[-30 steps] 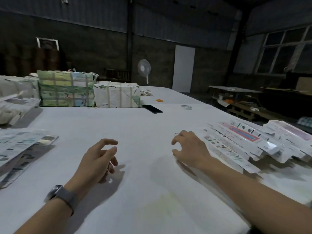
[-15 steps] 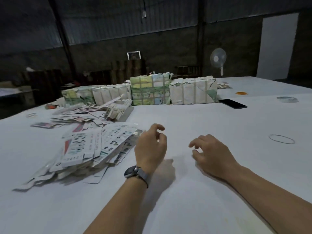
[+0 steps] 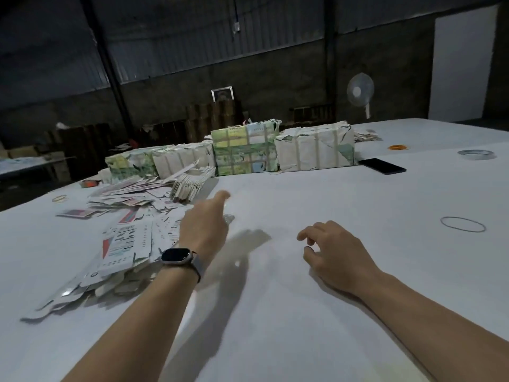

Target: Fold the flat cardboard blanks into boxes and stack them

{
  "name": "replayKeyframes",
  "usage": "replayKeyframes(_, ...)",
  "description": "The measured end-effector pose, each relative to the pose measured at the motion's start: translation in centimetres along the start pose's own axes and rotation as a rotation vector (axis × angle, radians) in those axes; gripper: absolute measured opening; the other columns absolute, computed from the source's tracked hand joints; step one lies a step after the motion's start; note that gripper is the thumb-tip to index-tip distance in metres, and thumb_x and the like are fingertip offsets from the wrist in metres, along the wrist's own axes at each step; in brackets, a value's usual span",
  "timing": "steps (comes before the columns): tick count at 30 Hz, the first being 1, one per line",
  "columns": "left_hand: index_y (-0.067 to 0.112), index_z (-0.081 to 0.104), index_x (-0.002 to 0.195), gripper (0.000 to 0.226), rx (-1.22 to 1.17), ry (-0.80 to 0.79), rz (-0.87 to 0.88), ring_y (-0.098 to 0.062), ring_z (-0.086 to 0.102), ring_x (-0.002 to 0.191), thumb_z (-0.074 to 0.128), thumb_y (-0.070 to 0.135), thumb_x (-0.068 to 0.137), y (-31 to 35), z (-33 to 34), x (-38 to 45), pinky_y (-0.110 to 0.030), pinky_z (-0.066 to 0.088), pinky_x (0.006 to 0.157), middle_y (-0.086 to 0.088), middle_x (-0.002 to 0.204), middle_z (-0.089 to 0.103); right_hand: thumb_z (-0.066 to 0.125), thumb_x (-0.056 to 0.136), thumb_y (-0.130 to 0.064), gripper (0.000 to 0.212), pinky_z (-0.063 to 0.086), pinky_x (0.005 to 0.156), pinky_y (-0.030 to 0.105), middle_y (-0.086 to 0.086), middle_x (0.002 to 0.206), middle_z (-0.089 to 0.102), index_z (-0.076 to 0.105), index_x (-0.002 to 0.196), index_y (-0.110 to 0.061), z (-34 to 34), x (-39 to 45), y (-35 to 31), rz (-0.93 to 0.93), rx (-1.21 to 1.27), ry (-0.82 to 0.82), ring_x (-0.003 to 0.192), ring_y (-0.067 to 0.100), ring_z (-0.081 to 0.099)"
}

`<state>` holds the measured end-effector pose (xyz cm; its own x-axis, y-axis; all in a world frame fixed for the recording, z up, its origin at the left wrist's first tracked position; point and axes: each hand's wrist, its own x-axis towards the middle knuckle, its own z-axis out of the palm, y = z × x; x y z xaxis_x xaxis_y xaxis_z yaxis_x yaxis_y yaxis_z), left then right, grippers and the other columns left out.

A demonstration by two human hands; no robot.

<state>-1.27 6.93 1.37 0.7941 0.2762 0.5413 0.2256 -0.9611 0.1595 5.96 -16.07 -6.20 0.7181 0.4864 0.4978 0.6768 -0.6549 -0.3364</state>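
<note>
Wide white-covered counter (image 3: 316, 312): bare in front of the person, with room for folding.

Row of paper-wrapped, strapped bundles (image 3: 245, 150) along the far side: contents not visible.

Loose heap of flat printed white cardboard blanks (image 3: 124, 241), the task material, lies at left, fanned and overlapping, its near edge close to the counter's left side. Risk: pulling one blank from a slack heap may drag its neighbours and spill them off the counter. Print is too small to read, and no folded box or stack is visible.

Left hand (image 3: 205, 226), with a dark-faced wristwatch (image 3: 176, 255), reaches over the heap's right edge, fingers extended and grasping nothing; the fingertips are blurred, so contact with a blank cannot be confirmed. The forearm hides part of the heap.

Right hand (image 3: 334, 253) is near the counter, fingers loosely curled, empty. Contact with the surface is uncertain.

Black phone (image 3: 382, 166), thin rubber-band loop (image 3: 462, 224) and tape ring (image 3: 476, 154) lie well apart at right. The band could catch under a blank.
</note>
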Motion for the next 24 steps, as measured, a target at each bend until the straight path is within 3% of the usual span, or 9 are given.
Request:
replayKeyframes(4,0.017,0.052,0.139,0.044,-0.397,0.228,0.129,-0.032,0.068,0.086,0.054,0.007,0.097,4.7,-3.0,1.6,-0.034,0.054,0.065,-0.013,0.109,0.072,0.056,0.093,-0.032,0.025,0.046,0.077,0.031,-0.018,0.08,0.06,0.064,0.117,-0.031,-0.5,-0.3,-0.6,0.025,0.289,0.199,0.083,0.005,0.054)
replayKeyframes(6,0.019,0.052,0.134,0.034,-0.8,0.117,0.007,-0.019,0.072,0.086,0.052,0.01,0.101,6.0,-3.1,1.9,-0.032,0.059,0.068,0.003,0.1,0.074,0.054,0.089,-0.037,0.024,0.046,0.072,0.028,-0.014,0.071,0.06,0.064,0.11,-0.033,-0.9,-0.5,-1.1,0.061,0.493,0.292,0.073,0.008,0.056)
replayKeyframes(8,0.019,0.052,0.129,0.03,-1.213,-0.081,-0.201,-0.015,0.075,0.08,0.051,0.007,0.102,6.7,-1.4,1.0,-0.04,0.063,0.072,0.003,0.085,0.076,0.051,0.087,-0.044,0.025,0.046,0.067,0.024,-0.015,0.074,0.062,0.058,0.11,-0.041,-1.0,-0.4,-1.6,0.12,0.643,0.269,0.072,0.008,0.058)
replayKeyframes(10,0.022,0.052,0.13,0.033,-1.401,-0.232,-0.371,-0.018,0.076,0.076,0.053,0.008,0.101,7.0,1.6,-1.0,-0.038,0.062,0.064,0.004,0.081,0.077,0.05,0.09,-0.051,0.027,0.049,0.067,0.02,-0.019,0.075,0.065,0.05,0.117,-0.048,-0.9,-0.2,-1.7,0.164,0.736,0.196,0.075,0.004,0.065)
replayKeyframes(14,0.027,0.048,0.132,0.034,-1.428,-0.417,-0.426,-0.022,0.077,0.077,0.053,0.013,0.101,7.8,5.9,-3.9,-0.029,0.059,0.058,0.004,0.085,0.078,0.058,0.1,-0.03,0.05,0.057,0.063,0.018,-0.018,0.081,0.07,0.04,0.147,-0.035,-0.8,0.1,-1.1,0.259,0.742,0.131,0.074,0.002,0.072)
replayKeyframes(16,0.031,0.043,0.131,0.035,-1.47,-0.423,-0.386,-0.021,0.077,0.078,0.054,0.016,0.101,8.0,6.0,-4.1,-0.027,0.059,0.059,0.008,0.086,0.078,0.059,0.099,-0.026,0.058,0.056,0.06,0.016,-0.023,0.083,0.067,0.035,0.151,-0.032,-0.9,0.1,-1.0,0.282,0.733,0.14,0.072,0.002,0.072)
replayKeyframes(18,0.039,0.04,0.127,0.035,-1.461,-0.451,-0.342,-0.019,0.077,0.08,0.061,0.035,0.099,8.3,5.7,-4.3,-0.026,0.059,0.06,0.011,0.087,0.077,0.058,0.1,-0.027,0.061,0.059,0.065,0.02,-0.025,0.085,0.067,0.03,0.154,-0.034,-1.1,0.0,-1.3,0.279,0.748,0.154,0.076,0.004,0.073)
replayKeyframes(21,0.049,0.04,0.117,0.045,-1.437,-0.491,-0.333,-0.019,0.077,0.08,0.066,0.058,0.081,8.7,5.2,-4.8,-0.024,0.059,0.06,0.012,0.089,0.077,0.051,0.103,-0.03,0.057,0.06,0.079,0.026,-0.021,0.11,0.066,0.027,0.155,-0.036,-1.0,-0.1,-2.3,0.268,0.813,0.16,0.09,0.006,0.072)
replayKeyframes(24,0.038,0.048,0.117,0.036,-1.481,-0.5,-0.443,-0.021,0.077,0.074,0.068,0.047,0.089,8.9,4.7,-4.9,-0.025,0.058,0.056,0.006,0.085,0.078,0.043,0.105,-0.036,0.052,0.058,0.09,0.031,-0.011,0.139,0.053,0.027,0.154,-0.039,-1.0,-0.1,-2.9,0.28,0.888,0.15,0.11,0.014,0.067)
